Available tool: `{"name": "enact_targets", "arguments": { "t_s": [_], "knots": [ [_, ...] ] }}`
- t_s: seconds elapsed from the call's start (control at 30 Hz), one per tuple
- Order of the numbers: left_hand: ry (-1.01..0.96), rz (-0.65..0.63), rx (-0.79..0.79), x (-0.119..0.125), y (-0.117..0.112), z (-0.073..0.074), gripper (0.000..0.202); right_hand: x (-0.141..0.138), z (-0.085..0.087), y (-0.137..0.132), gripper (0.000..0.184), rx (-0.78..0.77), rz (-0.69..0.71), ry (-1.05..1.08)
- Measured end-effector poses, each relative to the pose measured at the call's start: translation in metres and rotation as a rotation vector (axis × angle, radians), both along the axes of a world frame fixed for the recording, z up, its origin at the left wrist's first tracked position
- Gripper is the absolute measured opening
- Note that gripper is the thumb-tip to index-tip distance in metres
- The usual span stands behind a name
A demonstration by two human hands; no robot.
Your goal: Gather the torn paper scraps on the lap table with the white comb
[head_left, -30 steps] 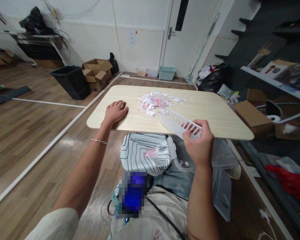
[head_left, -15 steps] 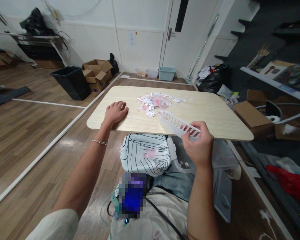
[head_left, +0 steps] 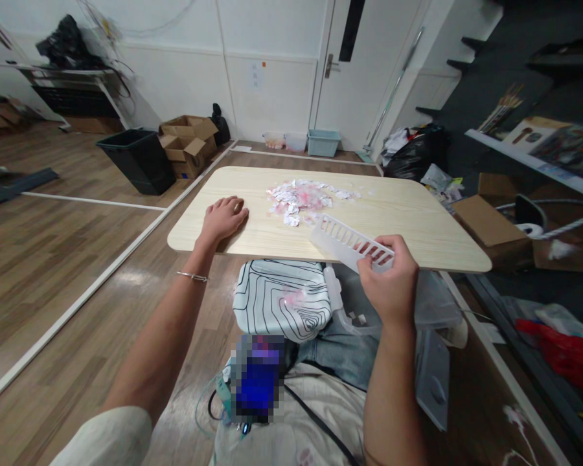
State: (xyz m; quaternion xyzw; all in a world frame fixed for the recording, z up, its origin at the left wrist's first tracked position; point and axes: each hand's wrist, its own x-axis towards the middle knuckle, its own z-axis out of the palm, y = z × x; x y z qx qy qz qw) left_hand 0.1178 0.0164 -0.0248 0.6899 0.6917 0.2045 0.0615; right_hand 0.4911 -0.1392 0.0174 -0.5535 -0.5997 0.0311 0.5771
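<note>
My right hand (head_left: 391, 281) is closed round the near end of a white slotted plastic scraper (head_left: 346, 241), held over the near edge of the light wooden table (head_left: 418, 226). Its far end reaches toward a heap of torn white and pink paper scraps (head_left: 307, 195) in the middle of the table. My left hand (head_left: 223, 217) lies flat on the tabletop at the left with fingers loosely together, holding nothing. A thin bracelet (head_left: 192, 276) circles that wrist.
A white bin with a black line pattern (head_left: 282, 298) stands under the table's near edge by my knees. A black bin (head_left: 138, 158) and cardboard boxes (head_left: 187, 144) stand on the floor at the left. Boxes (head_left: 488, 223) and bags clutter the right side.
My right hand tilted the scraper slightly and shifted it a little; its far end stays near the scraps. The left hand has not moved.
</note>
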Motion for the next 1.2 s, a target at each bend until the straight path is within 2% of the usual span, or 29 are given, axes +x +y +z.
{"name": "enact_targets", "arguments": {
  "t_s": [0.53, 0.73, 1.2],
  "knots": [
    [0.015, -0.004, -0.025, 0.0001, -0.0017, 0.0031, 0.059, 0.0013, -0.0006, -0.0013, 0.014, 0.008, -0.013, -0.056],
    [-0.006, -0.005, -0.008, 0.0007, -0.0027, 0.0028, 0.059, -0.0006, -0.0028, -0.0001, 0.013, 0.125, -0.061, -0.047],
    [-0.018, 0.000, 0.009, -0.0003, -0.0009, 0.0002, 0.054, -0.0004, -0.0031, 0.0007, 0.013, 0.042, 0.029, -0.019]
  ]
}}
